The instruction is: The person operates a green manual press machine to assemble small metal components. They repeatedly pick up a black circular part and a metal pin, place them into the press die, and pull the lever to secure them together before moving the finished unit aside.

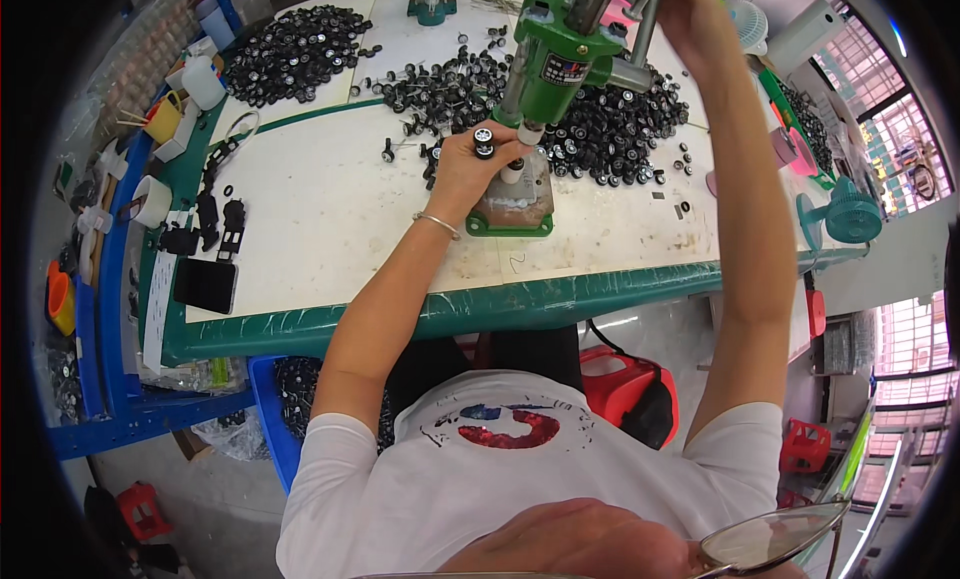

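Note:
A green hand press (pixel 555 79) stands on the table in front of me, its base plate (pixel 515 222) toward my side. My left hand (pixel 468 174) reaches in beside the ram, fingers closed on a small toy wheel (pixel 484 144) with a black tyre and silver hub. The wheel is just left of the pale ram tip (pixel 530 134). Below that tip, a pale post (pixel 512 171) with a dark top rises from the base. Up at the top right, my right hand (pixel 690 14) is closed around the press lever (pixel 648 19); its fingers are partly cut off by the frame.
Black wheels (pixel 620 129) lie heaped behind and beside the press, with another heap (pixel 295 59) at far left. A black phone (pixel 205 285) and black plastic parts (pixel 230 229) lie at left. A teal fan (pixel 850 214) stands at right. The table has a green front edge (pixel 480 309).

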A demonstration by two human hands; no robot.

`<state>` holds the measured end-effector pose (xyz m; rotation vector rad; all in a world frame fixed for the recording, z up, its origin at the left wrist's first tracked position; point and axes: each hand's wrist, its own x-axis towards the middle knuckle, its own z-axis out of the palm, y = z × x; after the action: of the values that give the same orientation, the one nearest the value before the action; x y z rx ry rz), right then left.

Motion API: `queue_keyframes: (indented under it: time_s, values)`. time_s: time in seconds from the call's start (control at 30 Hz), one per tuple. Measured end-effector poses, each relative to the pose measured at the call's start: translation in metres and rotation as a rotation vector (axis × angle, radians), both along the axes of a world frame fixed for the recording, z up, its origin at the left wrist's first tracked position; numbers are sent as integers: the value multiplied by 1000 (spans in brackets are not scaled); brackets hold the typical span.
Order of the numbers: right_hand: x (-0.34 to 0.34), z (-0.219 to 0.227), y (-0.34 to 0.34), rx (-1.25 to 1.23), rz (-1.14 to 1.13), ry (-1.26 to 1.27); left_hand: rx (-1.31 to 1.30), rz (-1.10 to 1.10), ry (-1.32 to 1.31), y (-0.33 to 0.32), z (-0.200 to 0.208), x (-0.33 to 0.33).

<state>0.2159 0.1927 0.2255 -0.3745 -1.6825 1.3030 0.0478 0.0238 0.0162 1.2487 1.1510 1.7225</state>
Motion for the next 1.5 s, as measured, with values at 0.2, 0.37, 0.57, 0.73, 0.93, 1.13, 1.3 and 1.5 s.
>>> queue_keyframes:
  time_s: [0.2,0.37,0.57,0.73,0.93,1.13,1.3,1.5]
  values:
    - [-22,24,45,-197,-15,261,-7,-39,72,6,4,1]
    - [-33,28,-20,-118,-315,287,1,-46,53,7,-2,-1]
    - [-22,27,-38,52,-229,362,-58,-56,26,1,5,1]
    - [-21,26,-57,100,-252,409,2,-29,41,4,-3,1]
    - [-14,21,-70,209,-220,467,17,-35,31,6,-6,1]
    - [-16,23,-74,194,-218,438,4,-19,29,7,-8,1]
    - [-6,22,-31,-110,172,400,-3,-22,19,6,-7,1]
    - [-17,30,-38,26,-165,328,18,-30,49,9,-7,-1]
